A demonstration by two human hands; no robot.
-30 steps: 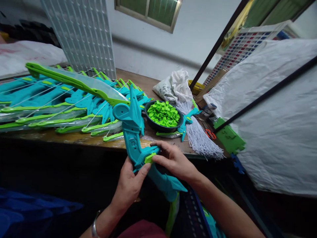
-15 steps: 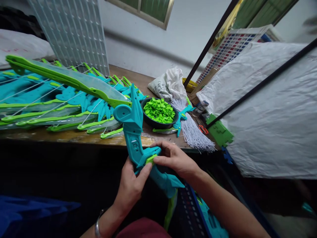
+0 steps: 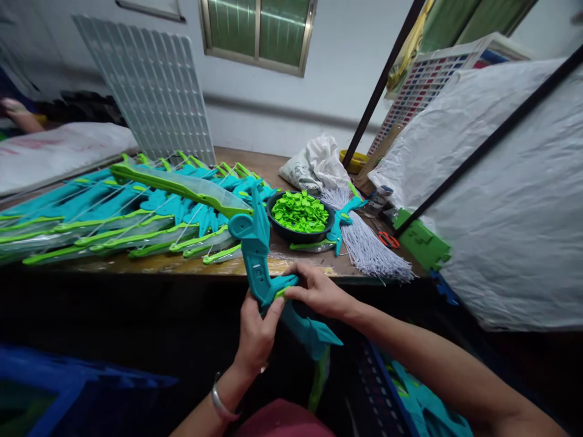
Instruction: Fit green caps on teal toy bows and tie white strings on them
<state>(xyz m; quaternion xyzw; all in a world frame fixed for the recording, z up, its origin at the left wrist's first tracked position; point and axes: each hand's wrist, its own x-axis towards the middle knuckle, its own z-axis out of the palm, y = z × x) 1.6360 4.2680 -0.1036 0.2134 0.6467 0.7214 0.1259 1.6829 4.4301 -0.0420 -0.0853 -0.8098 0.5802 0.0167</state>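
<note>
Teal plastic toy bow (image 3: pixel 259 261) in both hands — on the near side of the bowl (image 3: pixel 296 235), to its left. The left hand (image 3: pixel 259 332) has its fingers clamped around the bow's middle; the right hand (image 3: pixel 321 292) pinches the bend with fingers and thumb, by the green clip (image 3: pixel 281 292). That clip now shows a thinner edge than a half-second ago — perhaps pressed deeper, perhaps only turned, so its seating remains uncertain. Strung bows (image 3: pixel 157 200) lie left of the bowl.
</note>
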